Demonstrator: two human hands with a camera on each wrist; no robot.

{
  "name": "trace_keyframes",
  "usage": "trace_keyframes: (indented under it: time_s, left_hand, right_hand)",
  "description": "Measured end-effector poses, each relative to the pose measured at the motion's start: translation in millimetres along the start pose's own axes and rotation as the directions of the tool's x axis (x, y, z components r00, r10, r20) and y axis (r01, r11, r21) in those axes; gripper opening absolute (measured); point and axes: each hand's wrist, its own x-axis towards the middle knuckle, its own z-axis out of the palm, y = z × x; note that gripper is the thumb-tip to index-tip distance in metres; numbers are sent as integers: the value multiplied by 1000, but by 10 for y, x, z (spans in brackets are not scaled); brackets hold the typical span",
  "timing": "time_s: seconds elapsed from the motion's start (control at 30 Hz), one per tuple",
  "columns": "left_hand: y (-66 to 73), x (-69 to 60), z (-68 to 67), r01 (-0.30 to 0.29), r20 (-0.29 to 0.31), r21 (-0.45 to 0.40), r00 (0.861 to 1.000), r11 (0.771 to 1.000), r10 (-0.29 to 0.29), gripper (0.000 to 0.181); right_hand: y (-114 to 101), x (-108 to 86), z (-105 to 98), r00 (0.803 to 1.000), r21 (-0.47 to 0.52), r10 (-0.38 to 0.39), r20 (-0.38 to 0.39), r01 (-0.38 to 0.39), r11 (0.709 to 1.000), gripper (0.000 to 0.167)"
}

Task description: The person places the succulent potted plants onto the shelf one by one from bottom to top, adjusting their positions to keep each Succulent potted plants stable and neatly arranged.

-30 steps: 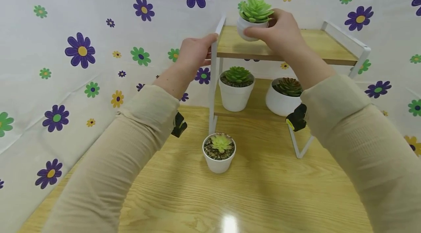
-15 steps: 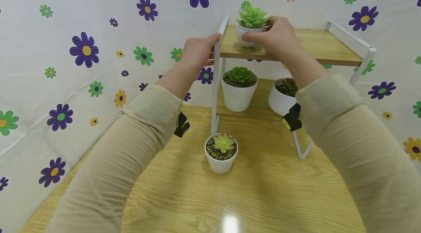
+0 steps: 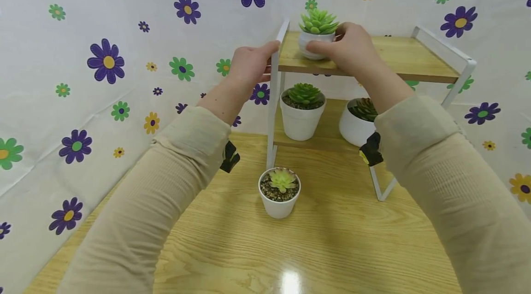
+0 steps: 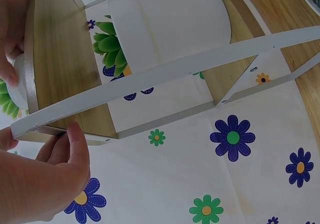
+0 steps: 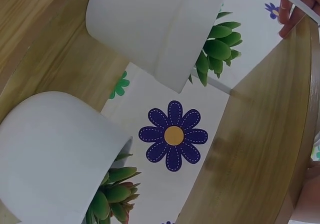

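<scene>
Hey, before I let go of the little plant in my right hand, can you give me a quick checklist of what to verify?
1. Right hand has a grip on the small potted plant: ok.
2. Plant upright: ok.
3. Pot over the top shelf: ok, near its left end.
4. Base fully seated: cannot tell; its underside is hidden.
5. Left hand holding the rack's left frame: ok.
6. All plants on the rack: not ok; the pale succulent in a white pot stands on the table in front.
</scene>
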Motion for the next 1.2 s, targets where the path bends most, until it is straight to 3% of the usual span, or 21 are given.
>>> trace_keyframes:
  time_s: [0.3, 0.6, 0.7, 0.87, 0.93, 1.0, 1.1, 1.2]
  left_hand:
    - [-11, 35, 40, 12, -6, 2, 1000, 1000, -12, 42]
    - [-8, 43, 36, 1, -14, 29, 1000, 1000, -1, 43]
    - [-17, 43, 31, -6, -11, 25, 1000, 1000, 7, 42]
    - [-21, 42, 43, -20, -11, 4, 1000, 1000, 20, 41]
    - [-20, 46, 51, -16, -10, 7, 1000, 1000, 16, 42]
    - [-19, 52, 55, -10, -12, 12, 1000, 1000, 10, 42]
    - [-19, 58, 59, -7, -17, 22, 1000, 1000, 7, 42]
    - [-14, 58, 67, -9, -20, 14, 1000, 1000, 9, 42]
  right_hand:
    - [112, -43, -33, 1000, -66, -24, 14, 25, 998, 87]
    - [223, -280, -70, 987, -70, -122, -106, 115, 991, 78]
    - [265, -391, -71, 962, -101, -227, -154, 213, 972, 68]
    - [351, -604, -44, 885, -173, -418, -204, 388, 905, 50]
    - [401, -700, -27, 856, -197, -477, -198, 441, 875, 44]
    - [454, -799, -6, 840, -207, -515, -168, 481, 852, 38]
    - [535, -935, 28, 847, -193, -523, -94, 500, 844, 33]
    - [623, -1029, 78, 877, -172, -480, 2, 473, 864, 32]
